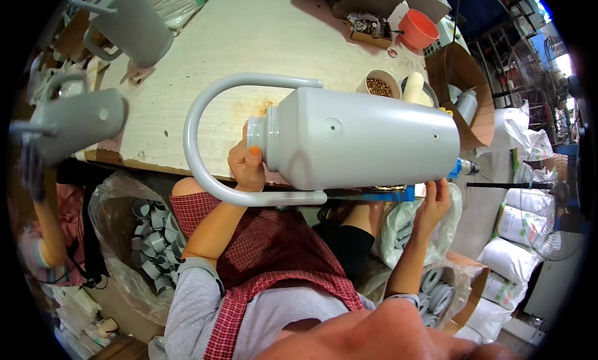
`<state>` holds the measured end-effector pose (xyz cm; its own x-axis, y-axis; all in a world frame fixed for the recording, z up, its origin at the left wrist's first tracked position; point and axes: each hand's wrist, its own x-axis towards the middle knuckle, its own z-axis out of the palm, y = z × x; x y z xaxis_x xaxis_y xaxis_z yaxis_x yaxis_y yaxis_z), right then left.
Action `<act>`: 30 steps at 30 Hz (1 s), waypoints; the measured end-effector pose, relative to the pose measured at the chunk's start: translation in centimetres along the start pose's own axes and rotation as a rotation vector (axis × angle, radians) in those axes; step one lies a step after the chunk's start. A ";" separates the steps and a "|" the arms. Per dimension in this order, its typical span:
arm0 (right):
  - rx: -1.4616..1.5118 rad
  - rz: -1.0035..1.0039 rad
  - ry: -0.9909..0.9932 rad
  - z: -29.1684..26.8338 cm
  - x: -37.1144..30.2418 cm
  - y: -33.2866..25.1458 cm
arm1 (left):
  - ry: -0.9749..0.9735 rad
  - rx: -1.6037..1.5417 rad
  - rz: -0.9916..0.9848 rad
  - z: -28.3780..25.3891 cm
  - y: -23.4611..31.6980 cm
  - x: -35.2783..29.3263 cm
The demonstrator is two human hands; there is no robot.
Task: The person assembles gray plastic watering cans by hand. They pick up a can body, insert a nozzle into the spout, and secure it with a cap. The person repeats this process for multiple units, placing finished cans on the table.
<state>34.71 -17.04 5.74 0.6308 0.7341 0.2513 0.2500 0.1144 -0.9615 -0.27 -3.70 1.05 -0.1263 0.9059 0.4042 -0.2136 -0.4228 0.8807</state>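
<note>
A large light-grey plastic jug (380, 139) lies sideways in front of me, above the table's near edge. A threaded neck is at its left end, small holes are in its side, and a U-shaped grey handle (194, 142) loops round the neck. My left hand (248, 163) is closed round the neck, thumb on top. My right hand (433, 201) is at the jug's lower right edge, fingertips bent together against or just below it; whatever they pinch is hidden. Just beyond them, by the jug's base, is a blue and silver tool end (466, 167).
A co-worker's gloved hand (31, 173) is at another grey jug (81, 123) on the left. A third jug (134, 29) stands behind. Beyond mine are a cup of brass-coloured parts (380, 84) and a red bowl (418, 29). Bags of grey parts (152, 241) flank my legs.
</note>
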 end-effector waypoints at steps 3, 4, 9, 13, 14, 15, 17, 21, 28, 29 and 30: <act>-0.087 0.053 0.040 -0.6 0.2 -0.4 | 0.047 -0.074 -0.136 0.6 -0.8 -0.9; -0.156 0.065 0.065 -0.6 0.2 -0.6 | 0.006 0.114 0.044 -1.2 -2.6 -1.2; -0.333 -0.048 0.085 -0.8 -0.6 0.6 | 0.238 -0.060 -0.256 -2.8 -3.3 -1.2; 0.152 0.094 0.317 -4.9 -3.5 8.2 | -0.008 0.472 -0.139 -6.4 -3.3 0.4; 0.111 0.160 0.414 -7.2 -4.1 11.9 | -0.088 0.766 0.043 -5.3 -1.7 0.9; -0.124 0.224 0.474 -10.1 -4.4 16.5 | -0.058 0.718 0.087 -4.8 -1.4 0.8; -0.669 0.204 0.468 -17.6 -4.5 25.2 | -0.033 0.669 0.155 -5.1 -1.5 1.2; -1.329 0.132 0.090 -22.1 -3.0 32.0 | 0.100 0.294 -0.179 -3.3 0.3 1.4; -1.266 -0.099 -0.071 -24.8 -3.0 29.6 | -0.122 0.909 0.360 -5.8 -1.1 1.4; -1.213 -0.076 -0.079 -23.9 -3.3 27.1 | -0.052 0.741 0.226 -5.2 -0.7 0.9; -1.090 -0.025 0.000 -24.2 -4.0 24.4 | 0.031 0.463 0.008 -3.8 0.5 0.7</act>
<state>56.10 -33.36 -16.06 0.6166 0.7397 0.2696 0.7796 -0.5258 -0.3403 -4.11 -3.39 0.86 -0.1565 0.8985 0.4101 0.2415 -0.3678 0.8980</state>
